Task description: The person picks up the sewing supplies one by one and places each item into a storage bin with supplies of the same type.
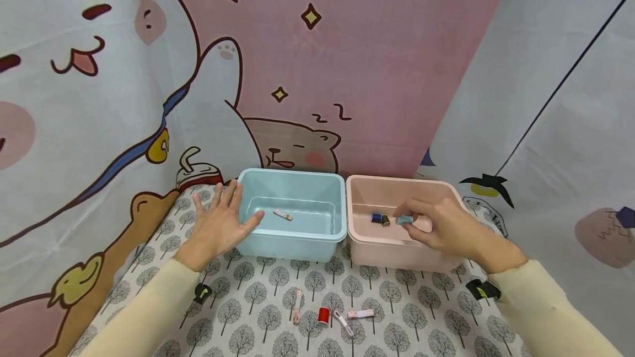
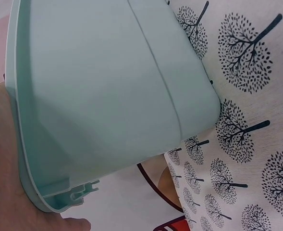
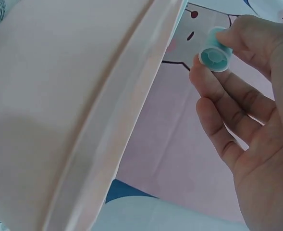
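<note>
My right hand (image 1: 448, 230) pinches a light teal thread spool (image 1: 404, 219) between thumb and fingers, over the pink bin (image 1: 392, 255). In the right wrist view the spool (image 3: 215, 53) shows its hollow end, with the bin wall beside the hand. A blue spool (image 1: 376, 218) and a dark green spool (image 1: 385, 220) lie inside the pink bin. My left hand (image 1: 218, 227), fingers spread and straight, is at the left rim of the light blue bin (image 1: 292, 247). Inside that bin lies a small folded strip (image 1: 283, 214), pale with coloured marks.
On the tree-print cloth (image 1: 278, 280), in front of the bins, lie a red spool (image 1: 323, 315) and three folded pale strips: one upright strip (image 1: 297, 306), one slanted strip (image 1: 343, 324) and one pinkish strip (image 1: 360, 313). A cartoon-print curtain (image 1: 377, 70) hangs behind.
</note>
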Demonstrator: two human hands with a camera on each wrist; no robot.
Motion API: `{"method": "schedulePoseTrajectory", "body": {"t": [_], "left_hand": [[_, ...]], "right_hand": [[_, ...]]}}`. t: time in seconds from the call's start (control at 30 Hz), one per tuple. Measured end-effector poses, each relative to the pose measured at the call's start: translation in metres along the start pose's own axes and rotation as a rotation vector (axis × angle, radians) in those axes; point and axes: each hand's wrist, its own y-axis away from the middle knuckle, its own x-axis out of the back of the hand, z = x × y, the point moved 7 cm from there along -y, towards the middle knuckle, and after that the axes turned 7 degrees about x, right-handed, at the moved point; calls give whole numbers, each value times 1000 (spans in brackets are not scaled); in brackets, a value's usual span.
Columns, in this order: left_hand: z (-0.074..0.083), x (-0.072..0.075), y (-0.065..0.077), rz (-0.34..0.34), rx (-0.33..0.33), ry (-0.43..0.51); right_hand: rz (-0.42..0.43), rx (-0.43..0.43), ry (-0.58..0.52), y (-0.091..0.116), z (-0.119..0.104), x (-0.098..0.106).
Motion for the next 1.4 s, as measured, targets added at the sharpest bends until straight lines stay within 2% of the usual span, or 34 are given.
{"method": "schedulePoseTrajectory", "body": {"t": [0.13,0.37,0.7,0.83,1.0,1.4], "left_hand": [[-1,0,0,0,1,4],[0,1,1,-3,2,0],[2,3,0,-7,10,3],[3,5,0,-1,7,1],[3,4,0,-2,12,6],[-1,-1,-1,-11,14,-4]], "right_hand": [[-38,-38,22,-3,11,0],[-139,-177,2,-6,37,-1],[-182,-239,-88,-14,66,0],[-192,-242,-65,-20,74,2],[-244,-301,-47,-27,85,1],[-323,-366,-52,-27,113,-14]]}}
